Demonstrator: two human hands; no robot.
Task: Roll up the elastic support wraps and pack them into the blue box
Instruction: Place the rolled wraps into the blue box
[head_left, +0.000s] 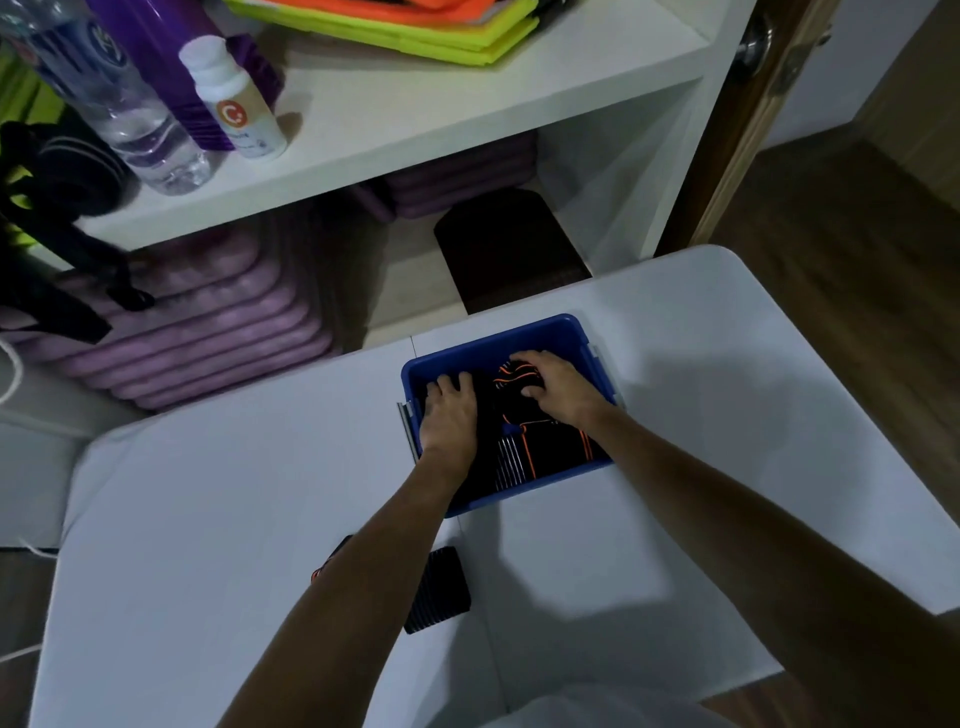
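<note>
The white table (208, 493) carries the blue box (550, 327) toward its far edge, with both hands inside it. The box holds black elastic wraps (524, 457) with orange and white stripes; they fill it from the left wall to the right wall.

The left hand (449, 415) lies palm down on the dark wrap at the left side of the box, fingers extended toward the far wall – a flat press, not a grip. The right hand (556, 387) sits at the far right of the box, fingers curled over a rolled wrap (511, 376) with orange lines, thumb on its near side. The roll lies directly under these fingers, so the right hand is the nearer one for seating it; its long axis cannot be determined.

One more wrap (436, 590) lies flat outside the box, near the person, partly under the left forearm. Its long axis runs near to far. It lies behind both hands – the left hand is judged closer to it, so that hand would draw back toward the body to reach it.
</note>
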